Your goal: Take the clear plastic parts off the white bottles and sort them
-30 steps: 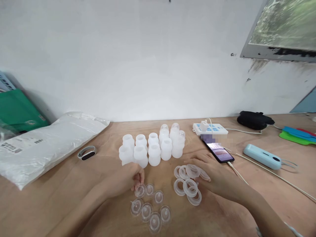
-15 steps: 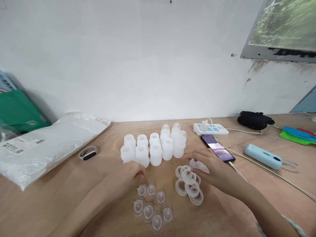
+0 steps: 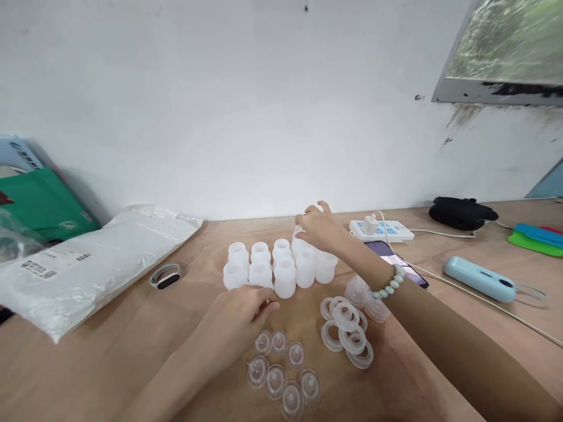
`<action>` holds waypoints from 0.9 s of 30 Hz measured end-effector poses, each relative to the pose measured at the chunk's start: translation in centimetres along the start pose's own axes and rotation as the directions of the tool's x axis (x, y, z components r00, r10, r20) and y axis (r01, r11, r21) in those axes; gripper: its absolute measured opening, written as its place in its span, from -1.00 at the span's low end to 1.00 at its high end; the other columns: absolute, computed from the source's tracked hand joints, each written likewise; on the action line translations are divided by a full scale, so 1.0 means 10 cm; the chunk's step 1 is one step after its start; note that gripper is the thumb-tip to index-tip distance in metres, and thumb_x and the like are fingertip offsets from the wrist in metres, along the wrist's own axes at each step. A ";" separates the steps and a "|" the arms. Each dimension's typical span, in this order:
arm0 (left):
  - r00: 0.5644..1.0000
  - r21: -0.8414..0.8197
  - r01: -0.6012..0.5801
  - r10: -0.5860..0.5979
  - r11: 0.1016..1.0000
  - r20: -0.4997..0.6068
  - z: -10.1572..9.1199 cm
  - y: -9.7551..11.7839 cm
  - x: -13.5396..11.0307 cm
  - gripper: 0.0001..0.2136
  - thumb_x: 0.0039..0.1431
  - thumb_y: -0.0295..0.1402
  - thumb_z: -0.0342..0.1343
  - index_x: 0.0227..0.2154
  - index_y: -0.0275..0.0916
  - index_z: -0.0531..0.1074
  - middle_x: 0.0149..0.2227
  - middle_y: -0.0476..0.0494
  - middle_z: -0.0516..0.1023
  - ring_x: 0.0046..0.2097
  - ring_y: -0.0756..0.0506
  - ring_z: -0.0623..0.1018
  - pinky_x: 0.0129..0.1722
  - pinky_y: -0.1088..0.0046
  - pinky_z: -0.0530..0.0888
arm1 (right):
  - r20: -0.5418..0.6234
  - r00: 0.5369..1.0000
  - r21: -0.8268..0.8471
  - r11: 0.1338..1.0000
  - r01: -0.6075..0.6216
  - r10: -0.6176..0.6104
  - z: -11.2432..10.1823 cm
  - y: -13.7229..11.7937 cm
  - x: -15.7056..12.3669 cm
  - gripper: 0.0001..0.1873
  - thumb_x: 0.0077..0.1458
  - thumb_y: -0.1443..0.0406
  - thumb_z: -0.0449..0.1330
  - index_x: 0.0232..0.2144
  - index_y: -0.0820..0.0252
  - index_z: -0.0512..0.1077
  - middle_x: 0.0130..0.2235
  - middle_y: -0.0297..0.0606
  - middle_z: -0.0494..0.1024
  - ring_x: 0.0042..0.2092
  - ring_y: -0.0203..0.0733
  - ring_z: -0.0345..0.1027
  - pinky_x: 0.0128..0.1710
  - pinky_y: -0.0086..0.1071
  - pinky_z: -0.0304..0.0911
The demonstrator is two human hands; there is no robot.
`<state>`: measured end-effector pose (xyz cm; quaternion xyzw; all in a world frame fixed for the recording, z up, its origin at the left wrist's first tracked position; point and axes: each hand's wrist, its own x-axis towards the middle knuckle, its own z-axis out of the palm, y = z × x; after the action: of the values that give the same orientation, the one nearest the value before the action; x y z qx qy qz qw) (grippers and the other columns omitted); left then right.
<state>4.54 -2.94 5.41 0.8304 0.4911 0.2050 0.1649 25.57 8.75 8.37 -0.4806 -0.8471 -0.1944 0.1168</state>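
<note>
Several small white bottles (image 3: 285, 278) with open mouths stand upright in two rows. My right hand (image 3: 323, 228) reaches over the back right of the group. Its thumb and forefinger close around a clear domed cap on top of a bottle, mostly hidden by the fingers. My left hand (image 3: 244, 308) hovers just before the front bottles with curled fingers, and what is in them, if anything, is hidden. In front of it lie several clear nipples (image 3: 276, 381). Under my right forearm are translucent rings (image 3: 352, 339) in a loose pile, beside clear domed caps (image 3: 376, 309).
To the left are a white plastic parcel (image 3: 114, 252) and a fitness band (image 3: 166, 276). At right lie a power strip (image 3: 398, 232), a phone (image 3: 416, 276) partly behind my arm, a light blue device (image 3: 479, 279), a black pouch (image 3: 460, 214) and a cable.
My right hand has moved up and left, from the domed caps by the rings to the back bottles. My left hand has shifted slightly right, and the view has moved a little.
</note>
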 end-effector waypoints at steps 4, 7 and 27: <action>1.000 0.041 0.007 -0.007 0.999 0.006 0.00 0.03 -0.01 -0.74 0.28 -0.32 0.03 -0.52 -0.14 0.49 -0.58 0.00 0.47 -0.54 -0.09 0.41 -0.48 0.43 0.12 | -0.106 0.991 0.033 0.996 -0.085 0.088 -0.37 0.13 -0.08 -0.84 0.26 0.31 0.19 -0.16 0.29 0.49 -0.15 -0.03 0.63 0.04 0.07 0.38 0.19 0.07 -0.07; 0.967 0.087 -0.073 0.092 0.993 -0.238 -0.02 0.09 -0.05 -0.84 0.33 -0.29 0.01 -0.18 -0.13 0.49 -0.23 -0.08 0.60 -0.27 -0.16 0.56 -0.34 0.40 0.35 | -0.377 0.901 0.231 0.964 -0.135 0.217 -0.81 0.18 -0.33 -0.81 0.27 0.22 0.19 -0.14 0.21 0.48 -0.14 -0.14 0.61 0.00 0.03 0.41 0.12 0.00 0.09; 0.894 -0.459 0.240 -0.011 0.855 0.448 0.07 0.58 -0.22 -0.85 -0.01 -0.36 0.21 -0.34 -0.17 0.40 -0.44 0.09 0.45 -0.42 -0.03 0.40 -0.48 0.53 0.29 | 0.302 0.925 0.929 0.148 -0.340 0.230 -0.30 -0.71 -1.54 -0.66 0.25 0.02 0.12 -0.41 0.12 0.29 -0.53 -0.46 0.24 -0.49 -0.32 0.11 -0.52 -0.45 0.04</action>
<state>8.25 -7.66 7.18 0.7480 0.4262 0.1261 0.4929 27.35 -7.69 3.54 -0.4586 -0.6768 0.4255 0.3880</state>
